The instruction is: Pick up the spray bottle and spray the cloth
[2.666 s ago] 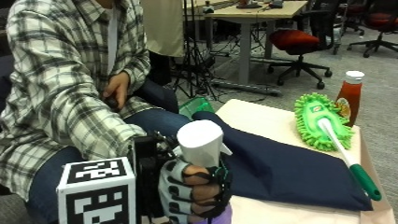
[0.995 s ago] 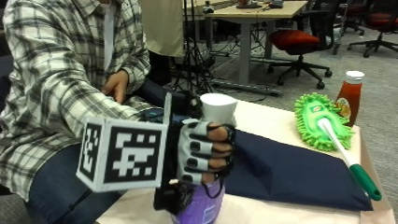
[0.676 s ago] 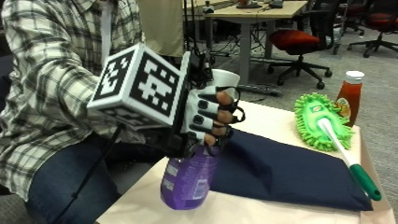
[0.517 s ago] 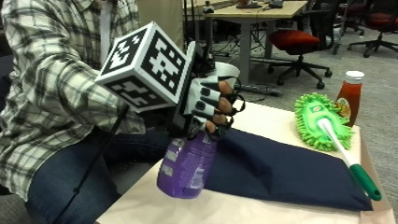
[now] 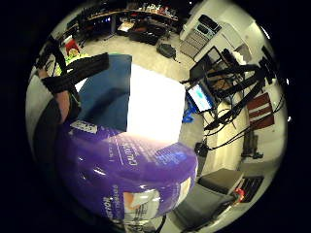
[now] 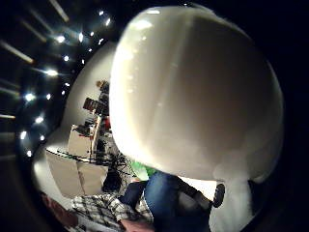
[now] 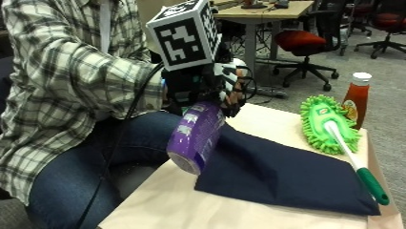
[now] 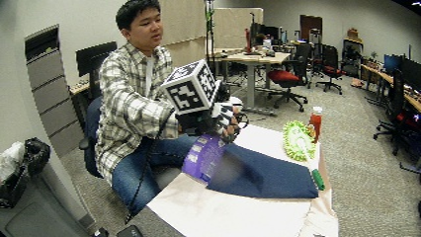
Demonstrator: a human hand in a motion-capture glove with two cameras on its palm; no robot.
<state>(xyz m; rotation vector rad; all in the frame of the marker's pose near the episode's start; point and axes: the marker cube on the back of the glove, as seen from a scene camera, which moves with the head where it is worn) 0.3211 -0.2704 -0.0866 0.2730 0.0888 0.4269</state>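
table (image 7: 273, 129) — navy cloth (image 7: 285, 174) | grip (image 7: 218, 88) holds purple spray bottle (image 7: 193, 138) tilted

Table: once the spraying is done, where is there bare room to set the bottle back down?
The right hand holds the purple spray bottle tilted over the near edge of the dark blue cloth. Bare table lies in front of the cloth at the near corner. A narrower strip lies beyond the cloth, beside the green duster. Around the duster and ketchup bottle it is crowded.

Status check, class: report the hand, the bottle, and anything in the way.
Right hand grips the spray bottle, lifted and tilted over the table. Dark cloth lies flat beside it. Nothing between them.
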